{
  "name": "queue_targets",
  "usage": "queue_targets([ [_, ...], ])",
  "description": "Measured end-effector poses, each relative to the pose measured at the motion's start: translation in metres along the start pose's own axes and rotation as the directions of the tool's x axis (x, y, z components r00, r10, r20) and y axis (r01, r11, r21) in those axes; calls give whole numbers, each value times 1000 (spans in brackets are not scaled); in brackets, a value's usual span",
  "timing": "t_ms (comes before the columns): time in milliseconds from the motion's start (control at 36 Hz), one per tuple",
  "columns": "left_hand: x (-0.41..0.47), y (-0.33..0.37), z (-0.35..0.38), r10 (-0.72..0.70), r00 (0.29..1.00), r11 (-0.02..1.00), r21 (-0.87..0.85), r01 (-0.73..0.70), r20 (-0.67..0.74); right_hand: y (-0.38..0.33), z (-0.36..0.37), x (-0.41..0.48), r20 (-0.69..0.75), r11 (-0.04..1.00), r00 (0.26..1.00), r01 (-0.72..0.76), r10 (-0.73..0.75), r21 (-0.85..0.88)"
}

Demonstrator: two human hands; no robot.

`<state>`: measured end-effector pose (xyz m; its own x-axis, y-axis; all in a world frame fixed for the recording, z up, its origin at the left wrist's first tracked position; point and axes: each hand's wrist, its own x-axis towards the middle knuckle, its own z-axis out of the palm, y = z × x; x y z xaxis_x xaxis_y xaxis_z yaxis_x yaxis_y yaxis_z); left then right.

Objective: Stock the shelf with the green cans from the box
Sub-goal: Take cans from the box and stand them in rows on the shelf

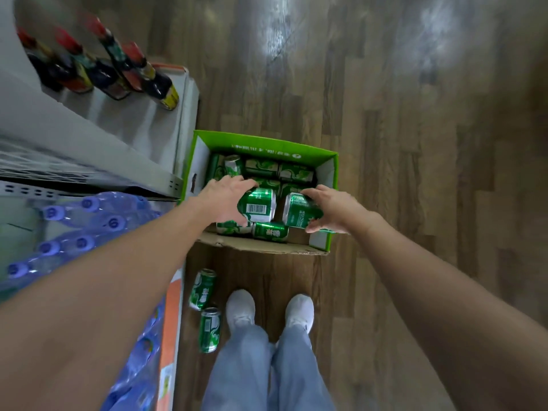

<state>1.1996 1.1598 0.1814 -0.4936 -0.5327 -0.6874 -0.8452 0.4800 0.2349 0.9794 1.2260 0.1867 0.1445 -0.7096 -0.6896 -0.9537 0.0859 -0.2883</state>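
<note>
A green cardboard box (267, 143) stands open on the wooden floor, holding several green cans. My left hand (225, 200) grips a green can (258, 204) with a barcode facing up, above the box's near half. My right hand (329, 209) grips a second green can (299, 210) beside it. More cans lie on their sides deeper in the box (293, 172). Two loose green cans (203, 289) (210, 329) lie on the floor next to my left foot. The white shelf (142, 126) stands to the left of the box.
Dark sauce bottles with red caps (118, 63) stand on the upper shelf. Blue-capped water bottles (83, 229) fill the lower shelf at left. My white shoes (268, 310) stand just behind the box. Wooden floor (415, 143) stretches to the right.
</note>
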Motion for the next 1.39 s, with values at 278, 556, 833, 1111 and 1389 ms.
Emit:
queue_targets([
  [278, -86, 20, -56, -3, 1000, 999, -47, 1, -26, -36, -61, -79, -35, 997, 999, 15, -18, -78],
  [556, -162, 30, -99, -3, 999, 993, -121, -3, -46, -78, -102, -146, -32, 983, 998, 42, -48, -181],
  [833, -238, 27, -121, -75, 993, 984, -171, 59, -86, -125, -138, -195, -62, 971, 990, 114, -130, -211],
  [1111, -309, 9, -127, -183, 954, 954, -279, 114, -236, -177, -182, -230, -57, 920, 956, 260, -289, -294],
  [1389, -362, 24, -117, -329, 873, 895, -412, 168, -359, -207, -217, -242, 3, 815, 884, 433, -468, -385],
])
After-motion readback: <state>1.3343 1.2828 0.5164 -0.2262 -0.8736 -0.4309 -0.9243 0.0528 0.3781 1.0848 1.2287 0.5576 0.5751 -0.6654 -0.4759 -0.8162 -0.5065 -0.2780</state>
